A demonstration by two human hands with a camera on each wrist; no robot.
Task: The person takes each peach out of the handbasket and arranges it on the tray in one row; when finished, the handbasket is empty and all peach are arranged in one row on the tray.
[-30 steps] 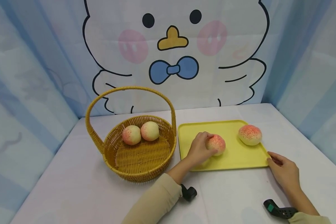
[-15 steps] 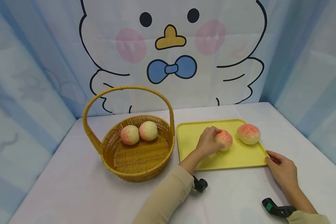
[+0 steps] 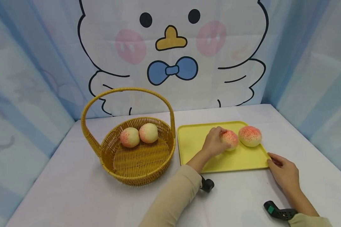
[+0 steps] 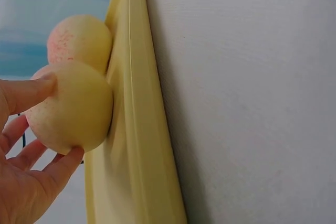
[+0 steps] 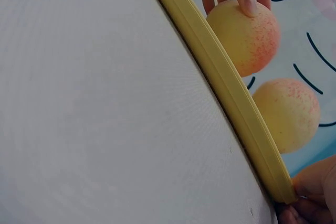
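Note:
My left hand grips a peach with pink speckles, low over the yellow tray. In the left wrist view, thumb and fingers stand round that peach. Just to its right, a second, similar peach sits on the tray. At the tray's near right corner, my right hand pinches the rim; the right wrist view shows its fingers at that corner.
Left of the tray stands a wicker basket with a tall arched handle. Inside it lie two peaches. Black devices are worn at both wrists. A cartoon-printed curtain closes off the back of the white table.
My left hand has carried its peach to the right across the tray, up close to the other peach. My right hand keeps its hold on the tray's corner.

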